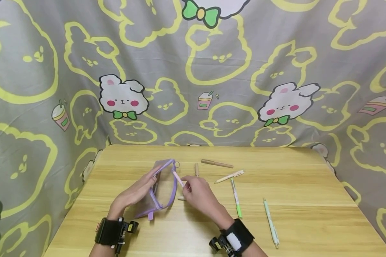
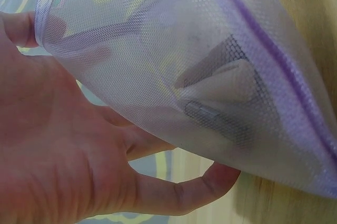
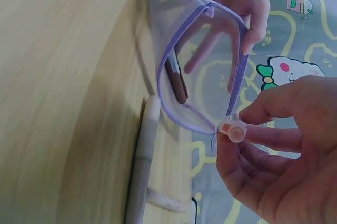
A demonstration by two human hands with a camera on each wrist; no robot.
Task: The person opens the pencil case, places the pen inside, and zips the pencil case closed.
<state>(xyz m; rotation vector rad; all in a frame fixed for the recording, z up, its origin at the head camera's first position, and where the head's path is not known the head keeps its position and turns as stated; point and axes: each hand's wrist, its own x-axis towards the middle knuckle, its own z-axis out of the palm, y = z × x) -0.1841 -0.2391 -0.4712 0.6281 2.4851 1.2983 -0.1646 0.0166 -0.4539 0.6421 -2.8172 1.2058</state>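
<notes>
A purple-edged mesh pencil case [image 1: 173, 194] lies on its side with its zipped mouth spread wide. My left hand [image 1: 133, 192] grips its upper rim, thumb inside the mouth and fingers along the outside of the mesh [image 2: 121, 81]. Several pens [image 2: 226, 84] show through the mesh, and a brown one [image 3: 178, 79] is visible through the mouth. My right hand [image 1: 201, 194] pinches a pale pink pen [image 1: 178, 178] between thumb and fingers. Its far end overlaps the case's rim near the zip ring [image 1: 177, 164]; in the right wrist view its round end [image 3: 237, 133] faces the camera.
Beyond my right hand lie a brown pen [image 1: 217, 164], a short beige pen [image 1: 197, 169] and a cream pen [image 1: 229, 176]. A green-tipped pen [image 1: 236, 200] and a mint pen [image 1: 270, 223] lie to the right. Another beige pen [image 1: 181, 197] is partly hidden under my right hand.
</notes>
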